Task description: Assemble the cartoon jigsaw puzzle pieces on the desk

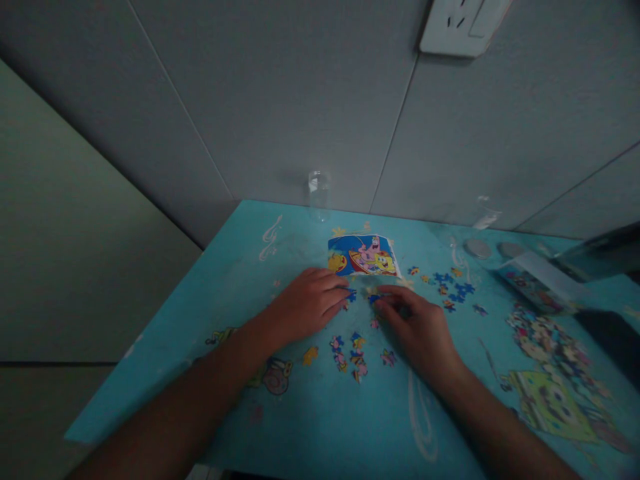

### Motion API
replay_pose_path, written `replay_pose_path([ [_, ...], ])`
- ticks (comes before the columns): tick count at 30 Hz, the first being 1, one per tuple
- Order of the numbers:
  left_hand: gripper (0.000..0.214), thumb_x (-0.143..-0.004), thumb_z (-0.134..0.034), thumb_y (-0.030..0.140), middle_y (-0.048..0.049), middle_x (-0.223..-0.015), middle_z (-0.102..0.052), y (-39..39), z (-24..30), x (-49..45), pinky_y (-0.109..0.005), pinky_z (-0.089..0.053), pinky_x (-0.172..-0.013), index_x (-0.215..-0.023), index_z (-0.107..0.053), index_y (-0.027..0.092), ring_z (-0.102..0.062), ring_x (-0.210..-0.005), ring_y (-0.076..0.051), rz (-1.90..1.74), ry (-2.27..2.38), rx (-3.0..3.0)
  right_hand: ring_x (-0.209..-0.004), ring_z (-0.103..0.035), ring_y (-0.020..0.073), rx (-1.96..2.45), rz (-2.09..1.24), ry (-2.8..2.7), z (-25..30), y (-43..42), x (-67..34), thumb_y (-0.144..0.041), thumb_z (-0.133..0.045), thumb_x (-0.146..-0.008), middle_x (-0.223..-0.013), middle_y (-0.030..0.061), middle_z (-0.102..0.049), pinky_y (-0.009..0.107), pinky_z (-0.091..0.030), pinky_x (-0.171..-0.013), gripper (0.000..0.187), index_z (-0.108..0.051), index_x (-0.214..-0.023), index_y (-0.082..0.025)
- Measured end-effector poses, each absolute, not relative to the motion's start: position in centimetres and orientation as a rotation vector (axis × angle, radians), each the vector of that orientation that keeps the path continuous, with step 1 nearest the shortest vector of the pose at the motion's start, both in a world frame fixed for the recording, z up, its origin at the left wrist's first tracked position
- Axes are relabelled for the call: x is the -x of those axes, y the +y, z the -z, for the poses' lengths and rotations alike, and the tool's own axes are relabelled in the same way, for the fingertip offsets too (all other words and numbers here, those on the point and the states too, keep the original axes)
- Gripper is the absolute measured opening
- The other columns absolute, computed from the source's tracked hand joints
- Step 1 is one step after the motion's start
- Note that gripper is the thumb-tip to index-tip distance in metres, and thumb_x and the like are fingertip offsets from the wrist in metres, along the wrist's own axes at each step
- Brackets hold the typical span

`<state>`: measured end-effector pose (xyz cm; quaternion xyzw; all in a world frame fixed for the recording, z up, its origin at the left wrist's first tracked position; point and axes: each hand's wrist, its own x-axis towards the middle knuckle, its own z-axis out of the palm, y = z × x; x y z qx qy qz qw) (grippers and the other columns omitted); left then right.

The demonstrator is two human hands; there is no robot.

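Observation:
In the head view my left hand [313, 301] rests on the table with its fingers stretched out. Their tips are beside a blue puzzle piece [352, 295]; whether they touch it I cannot tell. My right hand [417, 327] pinches another small blue puzzle piece [373, 299] between thumb and forefinger, just right of the left fingertips. Above both hands lies a picture card [364, 255] with cartoon figures in a boat. Nearer to me are a joined strip of pieces [358, 357], a shorter strip [339, 353], a yellow piece [310, 355] and a pink piece [388, 358].
Loose blue pieces [460, 291] are scattered to the right of the card. Farther right sits a large pile of mixed pieces [557, 350], near a printed box [537, 283]. A clear jar [319, 195] stands against the wall, and round lids [478, 249] lie at the back right.

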<state>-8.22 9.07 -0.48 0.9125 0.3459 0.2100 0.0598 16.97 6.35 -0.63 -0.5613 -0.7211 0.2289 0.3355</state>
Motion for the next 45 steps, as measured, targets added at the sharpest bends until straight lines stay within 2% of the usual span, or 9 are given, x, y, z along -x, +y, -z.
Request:
replay_pose_path([
  [7,0.025,-0.103,-0.055,0.025,-0.0068,-0.119,-0.069,8.0,0.3,7.6,-0.044,-0.046,-0.096,-0.123,-0.069,0.020,-0.060,-0.110,-0.024,-0.576,0.994,-2.775,-0.089,-0.071,0.0236,1.348,-0.455,-2.054,1.1,7.9,-17.0,-0.030,-0.065,-0.096,-0.097,0.0039,-0.079,0.043,-0.053,-0.088,0.019,-0.079,-0.109,-0.026],
  [14,0.026,-0.104,-0.054,0.026,-0.0065,-0.118,-0.068,7.7,0.1,7.2,-0.042,-0.045,-0.093,-0.124,-0.068,0.020,-0.059,-0.110,-0.023,-0.558,0.984,-2.780,-0.087,-0.069,0.0220,1.262,-0.466,-2.124,1.1,8.2,-16.7,-0.029,-0.063,-0.098,-0.095,0.0047,-0.078,0.040,-0.053,-0.084,0.021,-0.079,-0.111,-0.025],
  [22,0.026,-0.102,-0.056,0.025,-0.0074,-0.118,-0.069,7.5,-0.1,7.2,-0.042,-0.044,-0.093,-0.125,-0.067,0.019,-0.060,-0.110,-0.024,-0.533,0.990,-2.775,-0.090,-0.068,0.0247,1.336,-0.364,-2.199,0.7,7.6,-16.7,-0.030,-0.062,-0.098,-0.099,0.0059,-0.077,0.045,-0.051,-0.084,0.022,-0.079,-0.110,-0.026],
  [31,0.027,-0.104,-0.053,0.024,-0.0078,-0.117,-0.068,7.5,-0.1,7.0,-0.042,-0.044,-0.092,-0.127,-0.065,0.019,-0.059,-0.109,-0.024,-0.523,0.992,-2.792,-0.093,-0.068,0.0262,1.410,-0.345,-2.190,0.5,7.3,-16.4,-0.028,-0.063,-0.097,-0.099,0.0065,-0.076,0.044,-0.051,-0.085,0.023,-0.078,-0.112,-0.024],
  [45,0.029,-0.104,-0.053,0.026,-0.0076,-0.120,-0.065,7.4,0.0,6.9,-0.043,-0.044,-0.092,-0.131,-0.064,0.020,-0.057,-0.110,-0.025,-0.497,1.009,-2.800,-0.092,-0.061,0.0255,1.412,-0.245,-2.245,0.8,7.5,-16.3,-0.030,-0.062,-0.097,-0.092,0.0066,-0.069,0.044,-0.048,-0.084,0.021,-0.079,-0.108,-0.025],
])
